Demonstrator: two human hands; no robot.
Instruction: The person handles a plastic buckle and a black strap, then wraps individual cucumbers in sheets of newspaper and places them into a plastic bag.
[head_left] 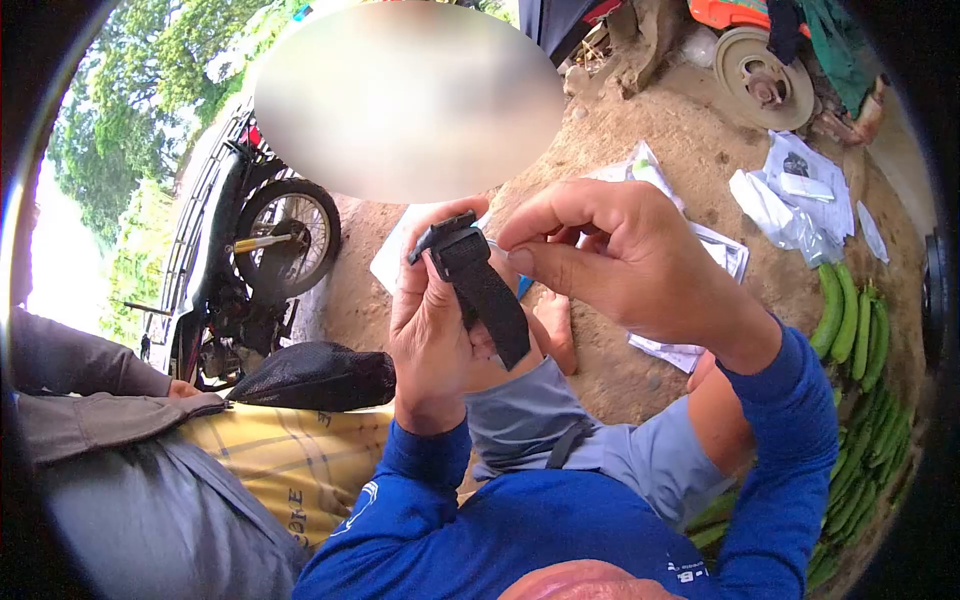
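Observation:
My left hand [425, 340] is raised in front of my chest, fingers wrapped round a black strap [495, 310]. A dark buckle-like piece [455, 240] sits at the strap's top, and the loose end hangs down past my palm. To the right of it, my right hand [630, 260] is closed in a pinch, thumb against forefinger, its tips close to the buckle-like piece. Whatever those fingertips hold, if anything, is too small to make out. Below both hands are my grey shorts [540, 420] and a bare foot on the dirt ground.
A motorcycle [285, 240] stands at the left. A person in a grey jacket [110, 420] sits beside me, near a black mesh item [315, 377] and yellow checked cloth [240, 445]. Green bananas [850, 320], plastic bags with papers [800, 200] and a round wheel [765, 80] lie right.

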